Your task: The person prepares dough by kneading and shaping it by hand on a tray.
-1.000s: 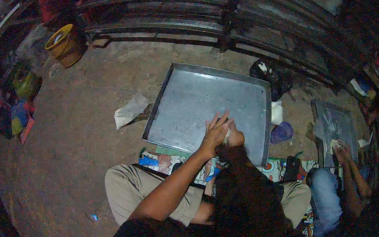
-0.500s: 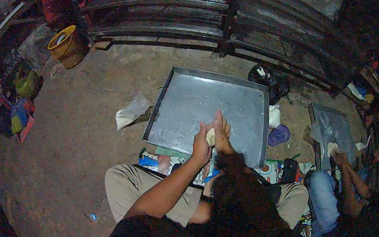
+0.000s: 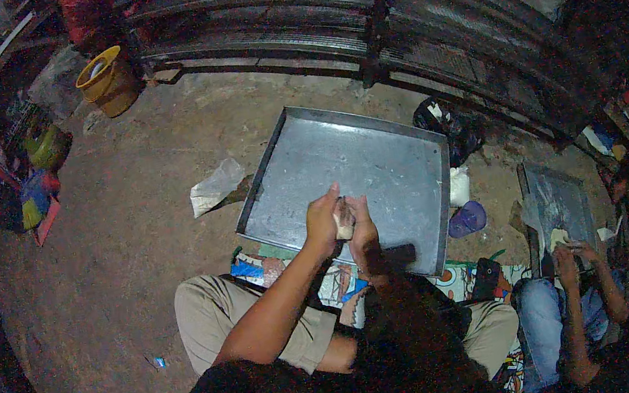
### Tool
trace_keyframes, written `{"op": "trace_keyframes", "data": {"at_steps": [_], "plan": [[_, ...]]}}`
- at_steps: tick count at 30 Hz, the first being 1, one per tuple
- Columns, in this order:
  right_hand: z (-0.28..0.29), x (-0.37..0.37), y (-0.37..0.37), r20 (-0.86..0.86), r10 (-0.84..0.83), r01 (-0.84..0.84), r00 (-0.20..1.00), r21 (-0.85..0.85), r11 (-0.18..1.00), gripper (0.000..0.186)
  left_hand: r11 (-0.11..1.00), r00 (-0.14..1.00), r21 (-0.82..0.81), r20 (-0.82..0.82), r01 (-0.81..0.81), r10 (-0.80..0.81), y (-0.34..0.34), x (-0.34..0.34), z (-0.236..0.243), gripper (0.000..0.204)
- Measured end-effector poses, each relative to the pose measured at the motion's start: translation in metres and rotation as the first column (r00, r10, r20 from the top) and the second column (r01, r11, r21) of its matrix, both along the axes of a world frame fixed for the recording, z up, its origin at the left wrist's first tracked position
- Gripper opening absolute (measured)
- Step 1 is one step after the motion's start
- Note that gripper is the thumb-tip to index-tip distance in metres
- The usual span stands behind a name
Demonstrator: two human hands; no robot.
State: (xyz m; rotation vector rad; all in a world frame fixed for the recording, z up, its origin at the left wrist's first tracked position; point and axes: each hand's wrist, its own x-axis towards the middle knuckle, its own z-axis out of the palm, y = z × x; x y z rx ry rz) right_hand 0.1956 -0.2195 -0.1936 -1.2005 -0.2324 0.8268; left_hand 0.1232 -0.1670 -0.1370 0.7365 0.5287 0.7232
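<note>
Over the near part of a large square metal tray (image 3: 372, 147), my left hand (image 3: 321, 220) and my right hand (image 3: 365, 228) are cupped around a pale lump of dough (image 3: 345, 229). The left palm presses on one side of the lump and the right on the other. Part of the dough is hidden by my fingers. Faint pale smears mark the tray's bottom.
A bag of white powder (image 3: 208, 191) lies left of the tray. Beyond its right side are a black plastic bag (image 3: 447, 128), a white bag (image 3: 459, 185) and a purple cup (image 3: 467, 219). At right a co-worker's hands (image 3: 571, 256) hold dough over another tray (image 3: 558, 196). Racks (image 3: 265, 29) stand behind.
My right hand's fingers, stretched forward before, have drawn back and curled around the dough. Both hands have shifted slightly left. The co-worker's hands have spread apart around their dough.
</note>
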Motion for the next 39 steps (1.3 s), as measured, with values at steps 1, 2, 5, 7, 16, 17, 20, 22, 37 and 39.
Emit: {"op": "trace_keyframes", "data": {"at_steps": [1,2,5,7,16,17,20,22,37,39], "plan": [[-0.002,-0.004,-0.001,-0.188,-0.044,0.051,0.981,0.032,0.998,0.060,0.989,0.998,0.148,-0.056,0.019,-0.011,-0.007,0.004,0.000,0.047],[0.001,-0.008,-0.002,-0.369,-0.079,0.104,0.926,0.051,0.993,0.061,0.956,0.994,0.290,-0.111,0.044,-0.012,-0.012,0.004,-0.004,0.047],[-0.042,0.025,-0.019,-0.042,0.040,-0.022,0.998,0.358,0.933,0.056,0.594,0.967,0.802,-0.198,0.066,0.161,-0.019,0.016,-0.009,0.046],[-0.028,0.025,-0.019,0.038,0.027,-0.035,0.999,0.228,0.973,0.054,0.455,0.947,0.868,-0.288,0.198,0.139,-0.017,0.009,-0.014,0.056],[0.039,0.048,-0.032,0.577,0.099,0.137,0.811,-0.352,0.926,0.049,0.553,0.938,0.790,-0.345,0.265,0.043,-0.031,0.022,-0.032,0.079],[0.043,0.049,-0.031,0.546,-0.035,0.193,0.837,-0.235,0.952,0.053,0.605,0.944,0.743,-0.328,0.285,-0.042,-0.034,0.024,-0.034,0.080],[0.084,0.043,-0.041,0.056,-0.285,0.290,0.957,-0.140,0.947,0.051,0.669,0.917,0.627,-0.264,0.398,-0.298,-0.040,0.022,-0.041,0.083],[0.068,0.046,-0.043,-0.168,-0.175,0.171,0.970,-0.035,0.985,0.053,0.768,0.954,0.566,-0.189,0.300,-0.234,-0.039,0.022,-0.042,0.077],[0.037,0.043,-0.035,-0.370,0.416,-0.303,0.831,0.325,0.896,0.057,0.862,0.976,0.496,-0.219,0.104,0.009,-0.013,0.014,-0.007,0.037],[0.050,0.036,-0.031,-0.398,0.386,-0.284,0.832,0.293,0.913,0.056,0.821,0.953,0.522,-0.293,0.230,-0.081,-0.001,0.005,-0.013,0.041]]}}
